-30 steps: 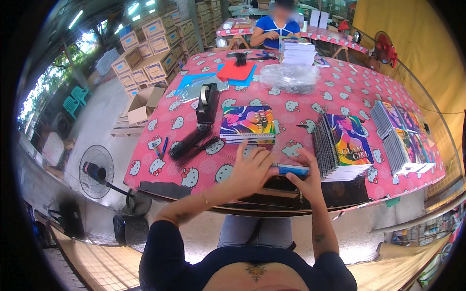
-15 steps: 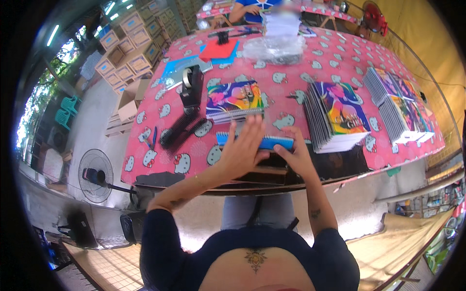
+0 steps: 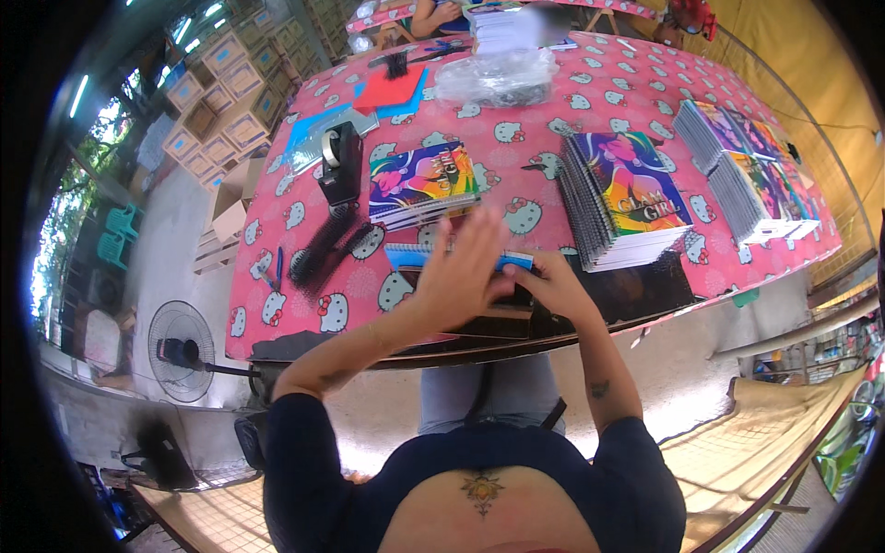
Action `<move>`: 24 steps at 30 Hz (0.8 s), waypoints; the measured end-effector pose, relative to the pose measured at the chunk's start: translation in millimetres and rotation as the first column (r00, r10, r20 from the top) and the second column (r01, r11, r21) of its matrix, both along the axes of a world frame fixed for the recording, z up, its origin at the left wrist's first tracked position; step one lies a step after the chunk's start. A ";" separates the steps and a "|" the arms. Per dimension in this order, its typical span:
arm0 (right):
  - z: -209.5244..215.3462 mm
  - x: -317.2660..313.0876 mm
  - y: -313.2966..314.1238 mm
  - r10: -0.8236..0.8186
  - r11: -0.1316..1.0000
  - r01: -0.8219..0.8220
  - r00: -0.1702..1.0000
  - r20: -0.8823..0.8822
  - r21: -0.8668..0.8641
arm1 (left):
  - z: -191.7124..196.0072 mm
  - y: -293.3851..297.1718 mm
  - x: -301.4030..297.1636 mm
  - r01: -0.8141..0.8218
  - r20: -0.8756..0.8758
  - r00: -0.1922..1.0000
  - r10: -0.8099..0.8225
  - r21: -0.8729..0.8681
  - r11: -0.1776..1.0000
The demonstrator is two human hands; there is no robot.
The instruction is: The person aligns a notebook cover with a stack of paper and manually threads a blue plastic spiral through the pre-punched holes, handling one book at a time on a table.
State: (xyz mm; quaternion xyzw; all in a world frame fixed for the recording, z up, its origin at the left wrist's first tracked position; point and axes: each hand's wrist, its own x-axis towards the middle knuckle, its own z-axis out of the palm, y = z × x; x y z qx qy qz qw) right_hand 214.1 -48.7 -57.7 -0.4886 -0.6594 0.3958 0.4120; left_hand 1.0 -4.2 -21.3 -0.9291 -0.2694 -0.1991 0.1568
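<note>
A spiral-bound notebook with a blue surface (image 3: 406,257) lies at the near edge of the table, its wire coil along the far side. My left hand (image 3: 461,276) is over its middle, fingers stretched out and a little blurred; whether the palm touches it I cannot tell. My right hand (image 3: 560,288) grips the notebook's right end between thumb and fingers. Just beyond lies a short stack of spiral notebooks (image 3: 422,175) with a colourful illustrated cover. To the right stands a taller stack of the same notebooks (image 3: 636,189).
More notebook stacks (image 3: 749,198) stand far right. On the left are a black tape dispenser (image 3: 343,170), a bundle of black coils (image 3: 327,251) and a blue pen (image 3: 279,265). Red and blue sheets (image 3: 392,89) and a clear plastic bag (image 3: 498,78) lie farther back. A person (image 3: 442,17) sits beyond.
My left hand has shifted right along the notebook, baring more of its left end. My right hand keeps its grip on the right end. The whole view has shifted slightly.
</note>
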 end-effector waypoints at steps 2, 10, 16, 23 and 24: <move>-6.7 -4.6 1.3 0.001 0.983 0.018 0.995 -0.103 0.185 | -43.4 -32.8 -10.8 0.227 0.030 0.974 -0.225 -0.109 0.968; 0.8 -7.5 0.0 -0.030 0.980 0.049 0.995 -0.099 0.194 | -29.5 -35.7 2.2 0.217 0.052 0.976 -0.212 -0.103 0.971; 25.8 1.1 -6.1 -0.059 0.997 0.053 0.993 0.101 0.063 | -2.5 -20.7 8.5 0.110 0.087 0.991 -0.098 -0.150 0.982; 51.6 29.9 -8.5 -0.053 0.990 0.054 0.999 -0.004 0.130 | 20.9 6.7 16.7 0.235 0.386 0.910 -0.150 -0.183 0.954; 55.4 32.2 -5.2 -0.021 0.992 0.019 1.000 0.016 0.126 | 19.1 7.6 17.2 0.239 0.389 0.908 -0.154 -0.181 0.954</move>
